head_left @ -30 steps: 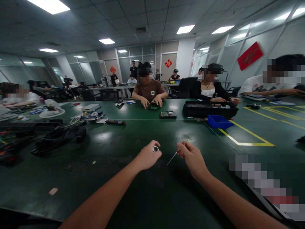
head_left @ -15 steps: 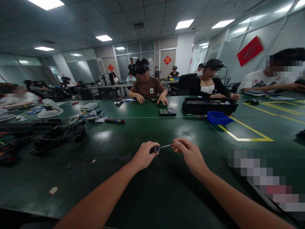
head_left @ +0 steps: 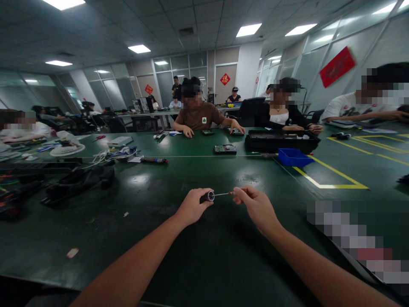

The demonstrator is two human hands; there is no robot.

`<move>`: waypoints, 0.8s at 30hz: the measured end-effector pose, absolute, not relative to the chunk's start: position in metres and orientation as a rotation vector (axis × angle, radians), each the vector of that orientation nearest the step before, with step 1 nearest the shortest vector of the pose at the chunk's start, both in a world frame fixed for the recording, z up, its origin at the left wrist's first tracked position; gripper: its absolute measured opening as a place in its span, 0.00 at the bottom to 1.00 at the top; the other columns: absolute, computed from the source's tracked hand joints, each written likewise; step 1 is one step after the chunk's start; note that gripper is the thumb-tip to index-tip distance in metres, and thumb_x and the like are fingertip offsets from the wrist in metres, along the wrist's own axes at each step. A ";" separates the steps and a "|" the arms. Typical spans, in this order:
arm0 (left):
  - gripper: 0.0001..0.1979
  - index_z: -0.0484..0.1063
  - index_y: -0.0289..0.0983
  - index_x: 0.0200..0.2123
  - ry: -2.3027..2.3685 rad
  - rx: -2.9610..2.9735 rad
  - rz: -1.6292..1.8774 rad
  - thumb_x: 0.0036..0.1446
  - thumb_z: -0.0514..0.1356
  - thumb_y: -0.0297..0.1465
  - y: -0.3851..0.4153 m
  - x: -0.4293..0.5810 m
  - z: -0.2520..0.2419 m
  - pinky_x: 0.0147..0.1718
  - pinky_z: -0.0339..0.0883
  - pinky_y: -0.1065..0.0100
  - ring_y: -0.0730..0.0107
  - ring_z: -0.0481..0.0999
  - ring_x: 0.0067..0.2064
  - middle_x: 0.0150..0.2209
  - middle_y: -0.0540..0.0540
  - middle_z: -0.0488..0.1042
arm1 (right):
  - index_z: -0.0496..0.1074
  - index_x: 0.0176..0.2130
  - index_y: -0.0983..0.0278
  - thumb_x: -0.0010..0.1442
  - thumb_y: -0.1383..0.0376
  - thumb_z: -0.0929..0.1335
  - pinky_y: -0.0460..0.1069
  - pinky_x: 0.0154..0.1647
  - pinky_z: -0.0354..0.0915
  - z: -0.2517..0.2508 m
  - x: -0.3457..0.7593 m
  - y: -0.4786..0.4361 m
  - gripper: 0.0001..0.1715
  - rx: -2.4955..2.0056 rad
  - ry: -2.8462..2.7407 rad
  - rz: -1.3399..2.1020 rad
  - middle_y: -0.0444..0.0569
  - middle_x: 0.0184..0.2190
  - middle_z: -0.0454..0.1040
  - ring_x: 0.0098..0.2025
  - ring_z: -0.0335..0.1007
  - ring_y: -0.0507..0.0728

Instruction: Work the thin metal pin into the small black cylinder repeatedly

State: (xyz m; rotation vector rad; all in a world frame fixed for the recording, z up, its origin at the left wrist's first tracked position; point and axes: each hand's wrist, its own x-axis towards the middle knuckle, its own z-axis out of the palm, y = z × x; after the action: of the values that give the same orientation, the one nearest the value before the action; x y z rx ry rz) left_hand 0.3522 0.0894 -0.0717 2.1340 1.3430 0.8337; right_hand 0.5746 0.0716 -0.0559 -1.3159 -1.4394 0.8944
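Observation:
In the head view, my left hand point(head_left: 194, 207) is closed round a small black cylindrical part point(head_left: 208, 196) with a light ring at its round end, which faces right. My right hand point(head_left: 254, 207) pinches the red handle of a thin screwdriver point(head_left: 223, 194). Its metal shaft points left and reaches the ringed end of the black part; whether the tip sits in a screw is too small to tell. Both hands are above the green table point(head_left: 204, 260), near its middle. My right fingers cover most of the handle.
Ahead lies a hard drive point(head_left: 225, 149), with a person's hand point(head_left: 237, 127) beyond it. A blue tray point(head_left: 294, 157) stands before a black open case point(head_left: 283, 141). To the left are a dark plastic housing point(head_left: 81, 184) and a cable bundle point(head_left: 123, 153). Yellow tape point(head_left: 338, 186) marks the right side.
My hands stay nearly in place, and the black part's ringed end has turned slightly. Across the table, a person's hand has moved right, away from the hard drive.

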 end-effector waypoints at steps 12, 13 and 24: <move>0.18 0.74 0.42 0.52 1.328 2.155 0.850 0.58 0.64 0.30 0.090 0.350 -0.070 0.52 0.61 0.57 0.58 0.73 0.49 0.47 0.45 0.76 | 0.75 0.38 0.61 0.58 0.53 0.69 0.51 0.33 0.64 -0.051 0.574 0.069 0.14 -1.268 -1.544 0.884 0.45 0.27 0.75 0.30 0.71 0.56; 0.18 0.74 0.42 0.52 1.327 2.164 0.847 0.58 0.64 0.30 0.089 0.350 -0.070 0.52 0.61 0.56 0.58 0.73 0.49 0.47 0.45 0.77 | 0.75 0.38 0.61 0.59 0.54 0.68 0.51 0.34 0.64 -0.051 0.573 0.068 0.14 -1.251 -1.546 0.902 0.45 0.28 0.75 0.31 0.71 0.56; 0.18 0.74 0.43 0.51 1.359 2.200 0.843 0.57 0.65 0.30 0.092 0.351 -0.074 0.52 0.60 0.57 0.59 0.73 0.48 0.47 0.47 0.77 | 0.73 0.44 0.60 0.62 0.52 0.63 0.52 0.34 0.66 -0.060 0.572 0.072 0.18 -1.213 -1.544 0.934 0.47 0.34 0.75 0.30 0.69 0.55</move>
State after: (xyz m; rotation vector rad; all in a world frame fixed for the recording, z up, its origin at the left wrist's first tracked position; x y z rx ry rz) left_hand 0.3505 0.0916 -0.0743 2.1999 1.3591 0.8435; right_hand 0.5716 0.0722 -0.0602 -1.2134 -1.5437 0.9339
